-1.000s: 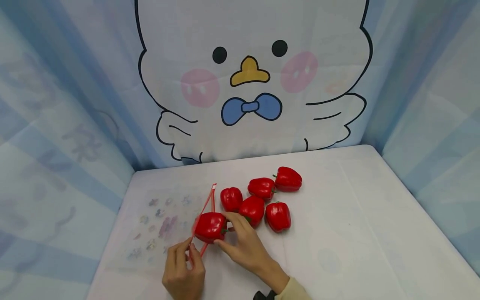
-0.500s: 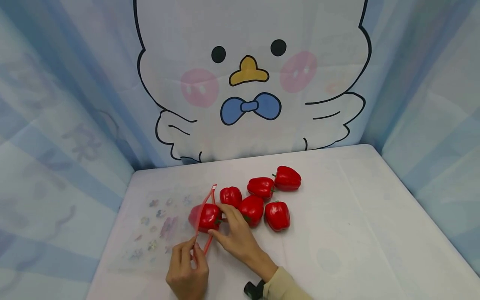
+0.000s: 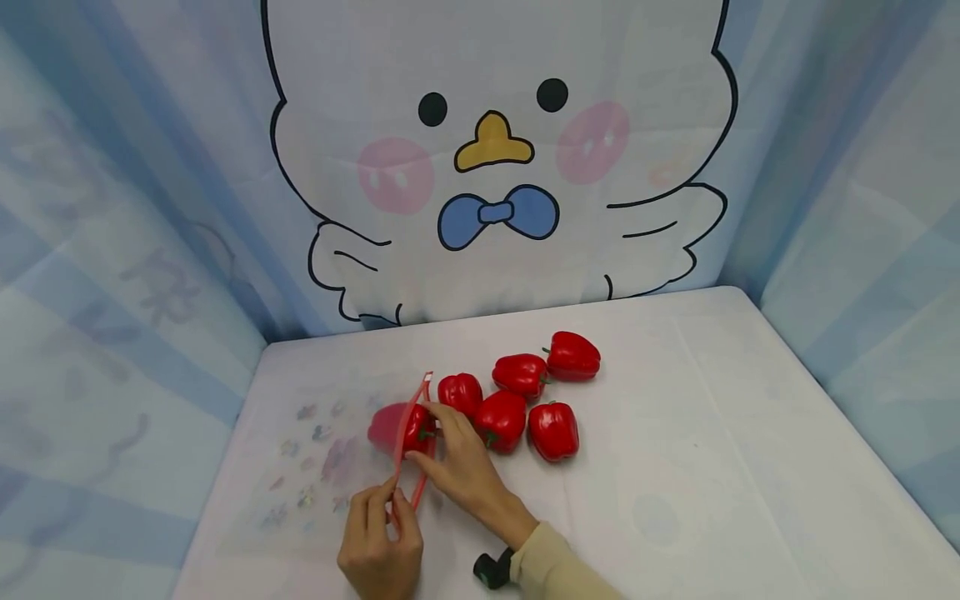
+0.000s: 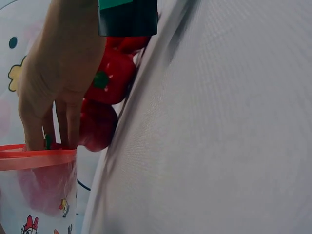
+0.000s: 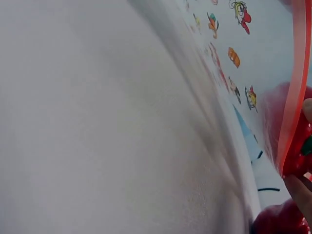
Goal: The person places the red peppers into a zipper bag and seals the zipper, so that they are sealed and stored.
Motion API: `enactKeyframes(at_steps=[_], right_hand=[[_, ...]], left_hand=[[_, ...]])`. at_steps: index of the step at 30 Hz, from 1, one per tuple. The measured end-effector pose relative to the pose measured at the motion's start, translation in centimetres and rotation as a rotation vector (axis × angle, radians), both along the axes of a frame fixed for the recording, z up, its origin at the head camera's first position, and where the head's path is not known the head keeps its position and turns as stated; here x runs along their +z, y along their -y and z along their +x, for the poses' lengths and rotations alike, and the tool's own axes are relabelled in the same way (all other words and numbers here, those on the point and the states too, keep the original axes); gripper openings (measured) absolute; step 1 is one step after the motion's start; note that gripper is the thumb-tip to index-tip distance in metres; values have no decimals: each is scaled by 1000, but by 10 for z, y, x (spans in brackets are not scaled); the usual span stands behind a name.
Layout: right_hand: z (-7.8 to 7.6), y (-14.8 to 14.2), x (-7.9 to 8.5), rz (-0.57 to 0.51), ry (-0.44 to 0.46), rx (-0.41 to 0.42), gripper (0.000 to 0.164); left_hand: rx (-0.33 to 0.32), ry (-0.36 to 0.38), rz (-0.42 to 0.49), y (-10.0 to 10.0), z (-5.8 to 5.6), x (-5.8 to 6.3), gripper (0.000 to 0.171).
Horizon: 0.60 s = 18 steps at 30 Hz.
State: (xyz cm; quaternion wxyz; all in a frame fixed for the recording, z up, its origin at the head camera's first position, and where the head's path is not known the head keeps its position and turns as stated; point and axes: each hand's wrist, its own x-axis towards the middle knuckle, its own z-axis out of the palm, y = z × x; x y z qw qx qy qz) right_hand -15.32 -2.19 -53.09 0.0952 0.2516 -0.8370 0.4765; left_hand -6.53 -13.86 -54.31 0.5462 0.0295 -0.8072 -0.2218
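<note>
A see-through zip bag (image 3: pixel 300 500) with small printed figures and a red zip edge lies on the left of the table. My left hand (image 3: pixel 381 542) pinches the near side of its mouth between thumb and fingers. With thumb and fingertips, my right hand (image 3: pixel 468 479) holds a red bell pepper (image 3: pixel 415 429) by its stem end. The pepper lies on its side, its far half inside the bag and seen through the film. In the left wrist view, the right hand (image 4: pixel 63 73) reaches down to the bag's red edge (image 4: pixel 39 158). The left hand is out of that view.
Several more red bell peppers stand or lie to the right of the bag, including a near one (image 3: pixel 553 432) and a far one (image 3: pixel 573 356). A black device (image 3: pixel 492 571) sits at the right wrist. Printed curtains (image 3: pixel 862 208) border the white table (image 3: pixel 750 467).
My right hand has moved left and away from me, taking the pepper from the bag's mouth to partly inside. The left hand keeps its pinch and has shifted slightly right.
</note>
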Motion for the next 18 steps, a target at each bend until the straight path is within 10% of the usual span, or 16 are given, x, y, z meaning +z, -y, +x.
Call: enactKeyframes(at_steps=[18], right_hand=[[-19, 18, -7, 54, 38, 35, 79]], left_hand=[[-78, -78, 25, -4, -7, -6, 18]])
